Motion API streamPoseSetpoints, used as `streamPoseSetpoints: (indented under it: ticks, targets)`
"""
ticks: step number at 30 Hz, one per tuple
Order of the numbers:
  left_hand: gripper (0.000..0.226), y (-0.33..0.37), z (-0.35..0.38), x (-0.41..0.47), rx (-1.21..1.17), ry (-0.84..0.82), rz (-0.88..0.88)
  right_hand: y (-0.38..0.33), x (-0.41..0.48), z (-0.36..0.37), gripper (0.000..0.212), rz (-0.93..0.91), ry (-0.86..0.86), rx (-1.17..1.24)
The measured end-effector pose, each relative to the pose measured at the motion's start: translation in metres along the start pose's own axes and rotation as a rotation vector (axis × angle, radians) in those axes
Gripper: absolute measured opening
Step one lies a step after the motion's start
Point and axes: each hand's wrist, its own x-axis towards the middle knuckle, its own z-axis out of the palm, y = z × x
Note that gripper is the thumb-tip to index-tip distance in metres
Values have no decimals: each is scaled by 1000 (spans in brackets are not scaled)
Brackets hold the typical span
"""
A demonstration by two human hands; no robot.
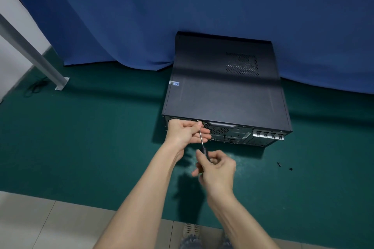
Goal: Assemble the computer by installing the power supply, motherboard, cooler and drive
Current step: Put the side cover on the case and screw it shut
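Case [222,90]: black computer case lying flat on the green mat [91,137], its far end against the blue curtain [182,5], its rear panel [228,134] facing the person. Side panel is on and faces up; a perforated vent patch [241,63] shows toward its far right corner, and a small sticker [175,83] sits at its left edge. Silver slot covers [269,135] are at the right end of the rear panel. Internal parts are not visible with the panel closed. Screwdriver [202,143]: thin metal shaft, black handle, tilted, with the tip up at the top rim of the rear panel, left of centre. Left hand [186,133]: thumb and forefinger pinch the shaft just below the tip, the other fingers straight and close together along the rear panel; whether a screw is under the fingertips cannot be told. Right hand [216,167]: below and nearer, fingers curled round the handle, thumb on top. Two small black pieces [279,164] lie on the mat well to the right of the hands, near the case's right corner. At left, a grey metal post [30,52] slants down to a base plate, with a dark cable [35,86] beside it. Pale tiled floor [30,218] borders the mat's near edge; a shoe [191,230] shows at the bottom.
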Motion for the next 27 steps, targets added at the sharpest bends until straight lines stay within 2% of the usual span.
streamPoseSetpoints:
  ticks: [2, 3, 5, 7, 9, 10, 12, 13, 14, 17, 19, 20, 22, 23, 24, 25, 27]
  targets:
    - [16, -1, -3, 0, -57, -22, 10, -5, -4, 0, 18, 281, -142, 377]
    - [15, -1, -4, 0, -57, -22, 24, -9, -6, -2, 22, 337, -179, 435]
    - [16, -1, -2, 1, -9, 3, 52, -8, -4, -6, 25, 233, -147, 233]
    - [16, -1, 1, 2, 13, 35, 63, -4, 3, -4, 24, 39, 20, -34]
    - [14, -4, 1, 0, -33, 31, 61, 0, 0, -1, 22, -70, 62, -57]
    - [14, -4, 0, -2, -75, 12, 50, -2, -2, 2, 22, 13, 6, 47]
    - [13, -5, -3, -4, -140, -35, 19, -8, -7, 4, 19, 293, -136, 426]
    - [13, -5, -3, -4, -133, -38, 16, -11, -9, 3, 21, 367, -166, 498]
    - [14, -4, -2, -4, -105, -24, 19, -11, -9, 3, 23, 364, -156, 454]
    - [22, -2, 4, -1, -69, 34, 30, -4, 0, 0, 23, 57, 53, 22]
    - [21, -4, 5, -4, -119, 38, 36, -1, 0, 2, 19, -77, 92, -36]
    - [21, -6, 4, -5, -159, 26, 35, -3, -2, 4, 17, 5, 31, 71]
    - [19, -9, 1, -6, -216, -2, 32, -10, -7, 5, 14, 299, -136, 487]
    - [18, -9, 1, -6, -205, 0, 39, -13, -9, 4, 15, 378, -171, 568]
    - [17, -8, 1, -6, -174, 13, 49, -14, -10, 4, 17, 364, -167, 514]
    - [17, -7, 2, -4, -141, 27, 57, -12, -9, 2, 19, 275, -135, 365]
    - [18, -7, 5, -2, -107, 56, 63, -7, -1, 2, 23, 60, 37, 73]
